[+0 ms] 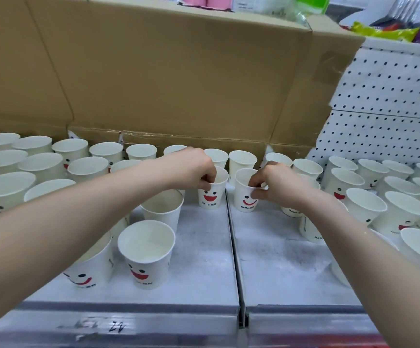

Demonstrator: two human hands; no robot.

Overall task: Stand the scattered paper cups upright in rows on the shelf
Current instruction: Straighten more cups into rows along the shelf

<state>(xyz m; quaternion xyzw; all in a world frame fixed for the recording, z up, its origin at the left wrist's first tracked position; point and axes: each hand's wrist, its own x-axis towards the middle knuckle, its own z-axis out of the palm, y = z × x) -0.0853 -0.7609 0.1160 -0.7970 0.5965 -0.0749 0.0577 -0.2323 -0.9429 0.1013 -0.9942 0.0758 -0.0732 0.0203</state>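
Matt white paper cups (146, 252) stand on a scuffed, dusty grey metal shelf (203, 267) before plain brown cardboard boxes (178, 71).

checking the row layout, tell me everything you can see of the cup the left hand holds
The cup is white, paper by its look, with a rolled rim, black dot eyes, a red smile and "Hello" print. It stands upright on the grey shelf just left of the panel seam. The left hand pinches its rim, fingers dipping inside.
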